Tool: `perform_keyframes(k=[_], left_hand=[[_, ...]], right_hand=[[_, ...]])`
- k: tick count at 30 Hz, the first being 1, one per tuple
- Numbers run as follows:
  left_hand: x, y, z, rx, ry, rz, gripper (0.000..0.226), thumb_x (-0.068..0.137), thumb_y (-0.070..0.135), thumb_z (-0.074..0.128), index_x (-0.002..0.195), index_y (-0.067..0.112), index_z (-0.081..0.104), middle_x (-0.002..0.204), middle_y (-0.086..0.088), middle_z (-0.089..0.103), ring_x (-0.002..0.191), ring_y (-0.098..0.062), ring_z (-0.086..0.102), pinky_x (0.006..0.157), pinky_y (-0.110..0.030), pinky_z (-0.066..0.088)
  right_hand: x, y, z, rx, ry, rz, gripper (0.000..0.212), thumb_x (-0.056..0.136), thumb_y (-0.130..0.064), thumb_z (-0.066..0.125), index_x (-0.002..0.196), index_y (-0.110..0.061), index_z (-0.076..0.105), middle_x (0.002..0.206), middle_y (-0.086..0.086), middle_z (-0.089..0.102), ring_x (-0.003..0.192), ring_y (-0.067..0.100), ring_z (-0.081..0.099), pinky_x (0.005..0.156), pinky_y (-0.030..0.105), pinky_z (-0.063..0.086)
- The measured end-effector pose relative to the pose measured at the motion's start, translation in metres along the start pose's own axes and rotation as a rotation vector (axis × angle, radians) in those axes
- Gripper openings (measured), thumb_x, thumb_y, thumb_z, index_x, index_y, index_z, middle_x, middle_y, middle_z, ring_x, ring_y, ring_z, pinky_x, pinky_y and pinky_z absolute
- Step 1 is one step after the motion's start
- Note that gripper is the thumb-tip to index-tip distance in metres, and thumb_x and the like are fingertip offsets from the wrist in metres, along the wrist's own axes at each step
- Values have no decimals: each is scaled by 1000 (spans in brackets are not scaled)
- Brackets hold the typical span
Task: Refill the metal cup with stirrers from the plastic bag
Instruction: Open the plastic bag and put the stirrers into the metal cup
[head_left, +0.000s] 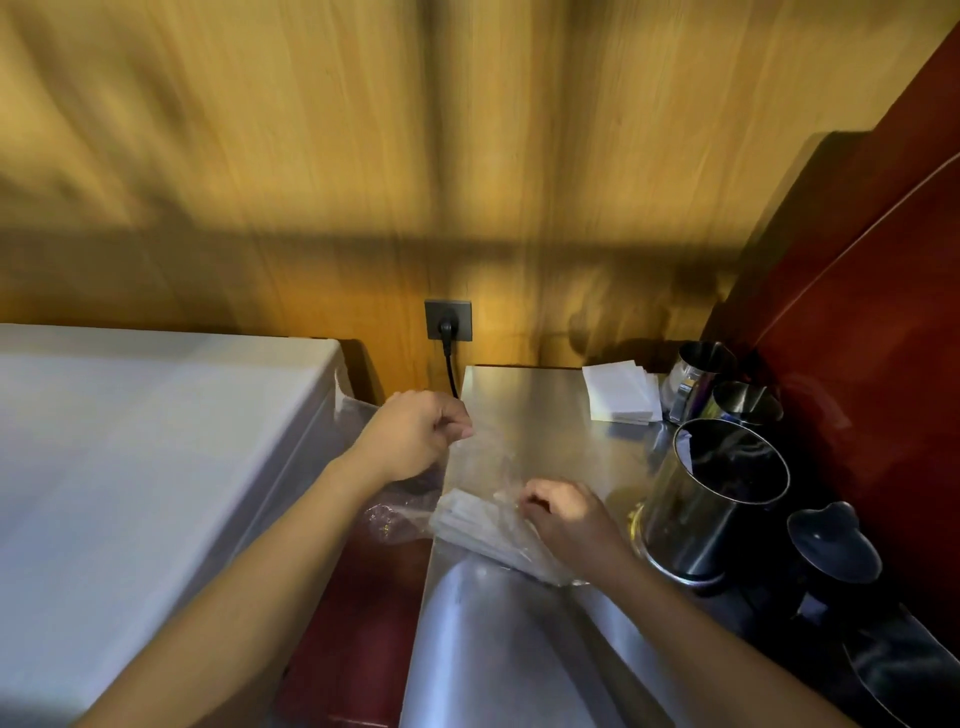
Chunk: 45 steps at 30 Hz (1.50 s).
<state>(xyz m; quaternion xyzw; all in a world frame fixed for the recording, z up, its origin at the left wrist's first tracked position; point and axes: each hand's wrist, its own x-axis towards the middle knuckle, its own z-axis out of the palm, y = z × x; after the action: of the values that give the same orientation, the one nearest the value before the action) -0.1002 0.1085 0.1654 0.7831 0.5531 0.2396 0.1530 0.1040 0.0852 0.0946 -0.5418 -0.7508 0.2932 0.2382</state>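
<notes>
A clear plastic bag (483, 467) lies across the left edge of the steel counter (545, 405), with a bundle of pale stirrers (472, 522) inside it. My left hand (415, 436) pinches the bag's upper edge and lifts it. On the bag's lower part, my right hand (566, 517) closes over the stirrers through the film. A large metal cup (711, 499) stands just right of my right hand, tilted in this view, its inside dark. Whether it holds anything I cannot tell.
Smaller metal cups (748, 402) and a jug (698, 369) stand behind the large cup, another dark cup (834, 545) in front. White napkins (621, 389) lie at the back. A white appliance (156, 441) fills the left. A plug sits in a wall socket (448, 319).
</notes>
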Motion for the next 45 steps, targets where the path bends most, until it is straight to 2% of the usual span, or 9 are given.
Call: perform_keyframes(k=[2, 5, 9, 16, 20, 23, 30, 36, 45], left_hand=[[-6, -8, -9, -19, 122, -41, 12, 87, 10, 60, 82, 8, 72, 85, -5, 71, 84, -24, 64, 76, -38, 51], [-10, -18, -27, -148, 262, -114, 11, 86, 12, 64, 78, 7, 70, 84, -8, 71, 83, -23, 63, 76, -38, 50], [-8, -11, -37, -146, 30, -67, 15, 84, 13, 66, 70, 11, 68, 71, 1, 67, 72, -13, 62, 72, -35, 51], [13, 20, -44, -54, 92, 61, 13, 87, 14, 63, 74, 14, 65, 70, 8, 62, 68, -6, 56, 66, -30, 44], [31, 43, -58, 26, 70, 147, 9, 89, 12, 59, 89, 9, 68, 78, -4, 67, 73, -20, 60, 67, -31, 45], [51, 67, -75, -8, 50, 161, 10, 88, 15, 61, 83, 12, 68, 70, -3, 64, 70, -19, 57, 64, -28, 41], [92, 121, -106, -21, 38, 190, 17, 89, 19, 60, 78, 8, 66, 72, -10, 60, 66, -17, 49, 62, -28, 35], [117, 159, -121, 14, 24, 250, 14, 90, 16, 57, 82, 13, 68, 66, 5, 59, 64, -11, 51, 58, -26, 39], [135, 224, -139, 73, 17, 439, 19, 90, 14, 57, 93, -2, 67, 76, -11, 60, 68, -19, 53, 56, -22, 42]], right_hand=[[-1, 3, -19, 40, 119, -68, 10, 81, -21, 55, 72, -25, 54, 57, -6, 51, 63, 16, 47, 59, 29, 35], [-3, 5, -49, 89, 297, -181, 17, 87, -13, 58, 71, -19, 61, 67, -2, 59, 65, 15, 53, 60, 26, 39], [4, 8, -66, -79, 207, -133, 20, 88, -3, 51, 73, -12, 61, 72, 3, 59, 69, 23, 52, 61, 31, 36], [-3, 4, -83, 203, 358, -2, 11, 87, -6, 56, 80, -6, 64, 68, -4, 58, 67, 12, 52, 63, 26, 39], [-7, 5, -102, 284, 399, -23, 13, 87, -7, 55, 80, -12, 65, 72, -6, 61, 70, 11, 55, 66, 24, 43], [-7, 5, -117, 373, 455, -44, 18, 87, -8, 55, 77, -21, 63, 73, -2, 63, 70, 12, 56, 66, 26, 44], [-11, 0, -158, 397, 606, -159, 25, 88, -12, 56, 74, -33, 63, 67, -16, 67, 64, -6, 58, 58, 4, 41], [-20, -1, -184, 447, 753, -195, 14, 86, -18, 59, 77, -27, 65, 68, -13, 67, 65, -2, 58, 60, 10, 45], [-51, 19, -192, 485, 776, -67, 10, 80, -16, 67, 81, -25, 67, 82, -4, 69, 74, 9, 64, 65, 20, 51]])
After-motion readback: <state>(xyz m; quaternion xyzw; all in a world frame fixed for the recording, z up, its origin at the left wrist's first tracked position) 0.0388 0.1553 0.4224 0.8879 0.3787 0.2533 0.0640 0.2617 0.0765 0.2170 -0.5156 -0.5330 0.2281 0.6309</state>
